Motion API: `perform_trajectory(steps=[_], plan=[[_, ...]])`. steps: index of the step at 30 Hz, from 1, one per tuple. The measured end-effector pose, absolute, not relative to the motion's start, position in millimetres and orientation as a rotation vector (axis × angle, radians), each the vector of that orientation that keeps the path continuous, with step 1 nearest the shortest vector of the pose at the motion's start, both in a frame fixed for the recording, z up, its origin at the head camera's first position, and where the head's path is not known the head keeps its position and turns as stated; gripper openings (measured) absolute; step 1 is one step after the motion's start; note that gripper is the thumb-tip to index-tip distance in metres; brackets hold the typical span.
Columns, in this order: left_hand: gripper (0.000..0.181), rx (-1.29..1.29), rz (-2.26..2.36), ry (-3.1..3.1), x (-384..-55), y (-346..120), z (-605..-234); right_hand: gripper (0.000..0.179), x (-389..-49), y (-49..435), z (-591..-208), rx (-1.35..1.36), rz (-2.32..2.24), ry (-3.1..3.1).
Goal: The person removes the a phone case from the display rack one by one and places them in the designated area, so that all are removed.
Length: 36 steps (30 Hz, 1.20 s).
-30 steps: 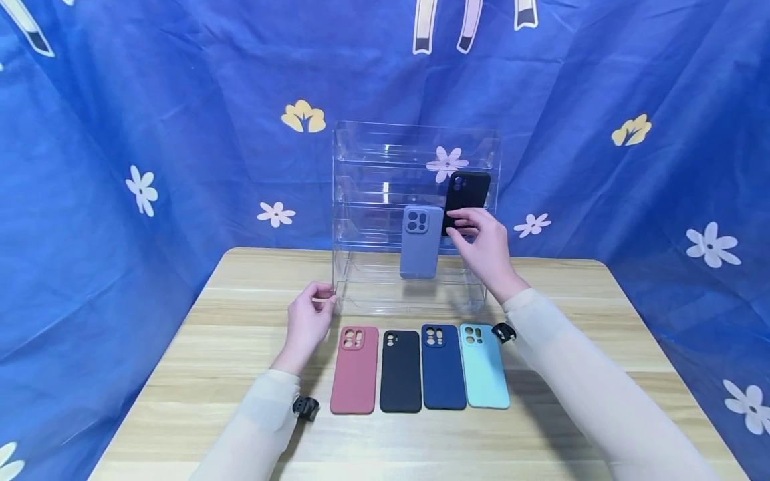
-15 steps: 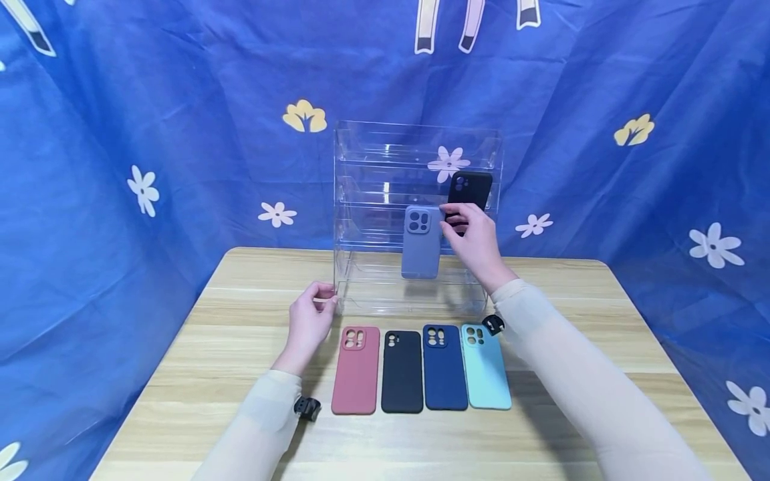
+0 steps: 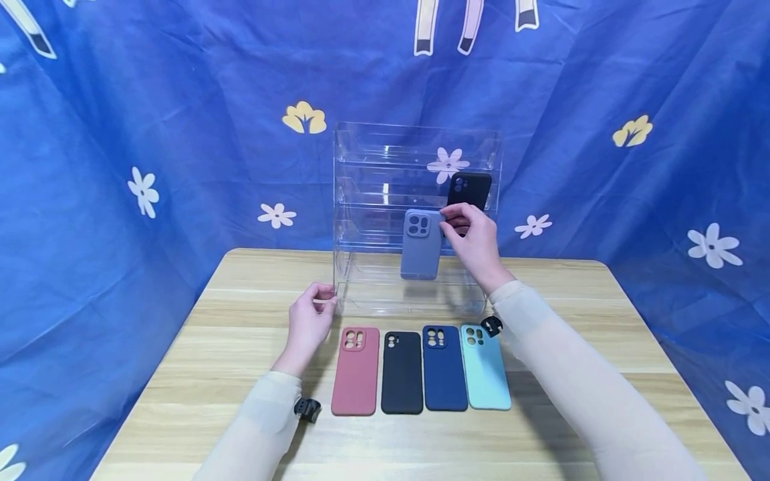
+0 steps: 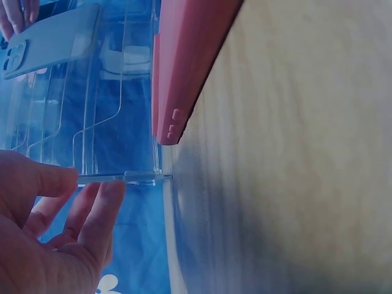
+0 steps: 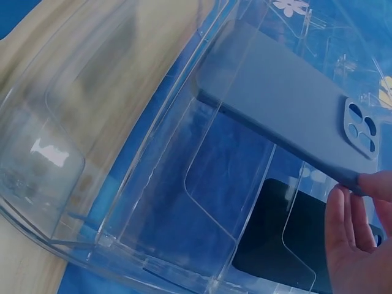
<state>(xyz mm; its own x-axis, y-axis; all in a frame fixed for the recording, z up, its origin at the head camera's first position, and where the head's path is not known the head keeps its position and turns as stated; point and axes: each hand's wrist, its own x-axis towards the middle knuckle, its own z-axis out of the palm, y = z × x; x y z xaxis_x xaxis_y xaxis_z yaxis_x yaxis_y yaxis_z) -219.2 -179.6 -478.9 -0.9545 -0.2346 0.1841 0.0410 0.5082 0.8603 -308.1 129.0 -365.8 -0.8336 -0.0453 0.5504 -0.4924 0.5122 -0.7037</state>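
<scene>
My right hand [image 3: 473,237] pinches the upper right corner of a grey-blue phone case [image 5: 275,92] between thumb and fingers. The lower end of that case sits behind the clear front lip of a tier in a clear acrylic display rack [image 3: 385,304]. Behind my right hand, a black phone case [image 5: 269,236] stands one tier higher, partly covered in the head view. My left hand [image 3: 309,324] grips the rack's lower left side edge, thumb on one face and fingers on the other, as the left wrist view shows.
In front of the rack, a pink case [image 3: 355,374], a black case [image 3: 402,374], a dark blue case [image 3: 445,371] and a light turquoise case [image 3: 486,371] lie in a row on the wooden table [image 3: 222,374]. A blue patterned curtain [image 3: 210,133] hangs behind.
My right hand has moved left from the black case to the grey-blue case's corner and taken hold of it. That case's top has dipped slightly. My left hand keeps its place.
</scene>
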Motion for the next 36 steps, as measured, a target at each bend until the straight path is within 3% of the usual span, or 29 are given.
perform_trajectory(steps=[26,36], plan=[[0.022,0.15,-1.422,-2.482,-219,-180,-479,0.019,-279,143,-352,0.502,1.434,-2.105],[0.023,0.15,-1.429,-2.492,-219,-179,-479,0.022,-265,152,-340,0.411,1.609,-2.119]])
